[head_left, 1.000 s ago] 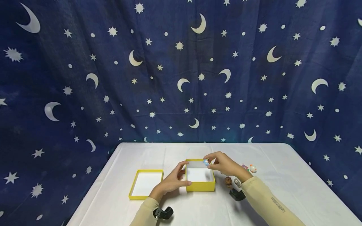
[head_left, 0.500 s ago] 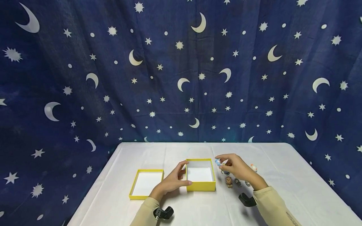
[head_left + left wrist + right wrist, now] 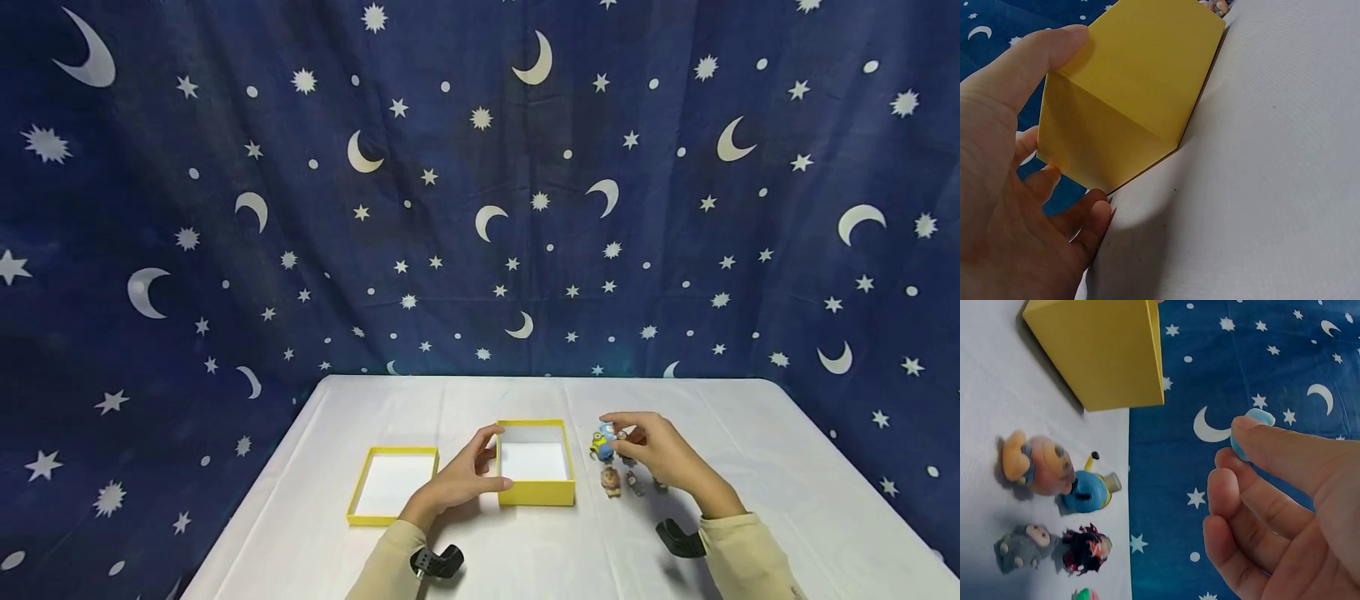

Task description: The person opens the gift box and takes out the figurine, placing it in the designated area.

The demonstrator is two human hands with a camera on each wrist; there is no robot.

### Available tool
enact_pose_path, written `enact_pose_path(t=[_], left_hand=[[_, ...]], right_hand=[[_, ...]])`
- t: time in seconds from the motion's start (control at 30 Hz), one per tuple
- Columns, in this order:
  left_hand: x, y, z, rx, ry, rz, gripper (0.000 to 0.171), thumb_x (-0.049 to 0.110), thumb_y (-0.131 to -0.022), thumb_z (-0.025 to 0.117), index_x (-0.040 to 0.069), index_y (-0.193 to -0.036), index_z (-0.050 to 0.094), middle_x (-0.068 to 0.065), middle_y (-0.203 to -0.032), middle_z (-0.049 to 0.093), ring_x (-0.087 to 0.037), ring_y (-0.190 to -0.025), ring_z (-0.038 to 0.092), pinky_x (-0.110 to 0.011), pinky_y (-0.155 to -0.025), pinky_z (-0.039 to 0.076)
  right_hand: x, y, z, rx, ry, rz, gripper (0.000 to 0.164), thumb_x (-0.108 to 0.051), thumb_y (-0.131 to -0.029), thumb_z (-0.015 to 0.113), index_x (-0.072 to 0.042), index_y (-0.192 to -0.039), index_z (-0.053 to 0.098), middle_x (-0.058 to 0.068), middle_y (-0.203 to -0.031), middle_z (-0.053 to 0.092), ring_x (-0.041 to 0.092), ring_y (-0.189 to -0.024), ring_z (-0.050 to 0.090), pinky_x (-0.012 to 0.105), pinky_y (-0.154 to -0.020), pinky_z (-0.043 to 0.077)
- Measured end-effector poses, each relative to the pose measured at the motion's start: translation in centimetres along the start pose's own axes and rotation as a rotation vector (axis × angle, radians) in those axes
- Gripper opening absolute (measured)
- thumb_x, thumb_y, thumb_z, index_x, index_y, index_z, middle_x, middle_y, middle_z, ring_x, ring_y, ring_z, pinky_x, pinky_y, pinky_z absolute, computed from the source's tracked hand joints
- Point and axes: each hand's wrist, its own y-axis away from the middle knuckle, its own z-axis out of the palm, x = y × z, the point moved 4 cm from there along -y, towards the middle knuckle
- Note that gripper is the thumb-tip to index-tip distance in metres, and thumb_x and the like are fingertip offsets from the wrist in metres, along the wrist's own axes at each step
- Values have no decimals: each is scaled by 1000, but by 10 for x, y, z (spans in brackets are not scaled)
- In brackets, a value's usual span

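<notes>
My left hand (image 3: pixel 459 485) grips the left side of a yellow box (image 3: pixel 536 494) with a white inside, thumb on its front wall. The left wrist view shows the same box (image 3: pixel 1141 56) from low down, fingers around its far corner. My right hand (image 3: pixel 663 454) pinches a small light-blue toy figure (image 3: pixel 1261 416) between thumb and fingertips, to the right of the box. Most of that figure is hidden by the thumb. Below it on the table stand a brown figure (image 3: pixel 1041 464), a blue-and-yellow figure (image 3: pixel 1087 490), a grey figure (image 3: pixel 1024 548) and a dark red one (image 3: pixel 1086 548).
A shallow yellow-rimmed lid (image 3: pixel 375 521) lies on the left, white inside facing up. A white cloth (image 3: pixel 525 558) covers the table. Behind it hangs a dark blue curtain (image 3: pixel 450 333) with moons and stars. A green-topped figure (image 3: pixel 1087 594) is partly cut off.
My right hand has moved right, from over the box's right edge to above the figures, still pinching the blue figure. My left hand stays on the box.
</notes>
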Motion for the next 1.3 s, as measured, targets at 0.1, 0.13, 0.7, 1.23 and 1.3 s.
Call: enact_pose_path(t=[0.1,0.13,0.7,1.23,1.3], left_hand=[[1,-1,0,-1,-10,0,84,24,-86,79,23,-155,30,-14,-170,16,-34,-147,40,-52,-118,37],[1,-2,0,1,-13,0,85,24,-86,80,22,-155,30,-14,-170,17,-34,-147,40,-51,-117,37],[0,-3,1,-8,-23,1,85,25,-86,80,23,-155,30,-13,-170,17,-33,-147,40,-51,-119,37],[1,-4,0,-7,-23,-15,86,25,-86,80,22,-156,29,-12,-170,16,-34,-150,37,-52,-120,36],[-1,-3,0,-5,-28,-18,86,25,-86,80,23,-156,29,-12,-170,16,-34,-150,37,-52,-120,36]], right_hand=[[4,4,-4,10,12,-5,41,-5,-92,70,-4,-133,64,16,-114,71,15,-83,66,25,-62,52],[6,5,-5,14,19,-10,41,-5,-92,70,-4,-133,65,17,-115,71,15,-84,66,25,-63,52],[25,18,-34,50,45,-15,42,-4,-91,71,2,-132,61,21,-113,71,14,-72,68,25,-61,51],[56,31,-45,42,122,-32,36,0,-85,74,7,-120,68,22,-103,73,5,-71,61,23,-61,50],[60,32,-45,43,129,-39,35,0,-84,74,8,-118,68,21,-102,73,3,-70,60,23,-62,50]])
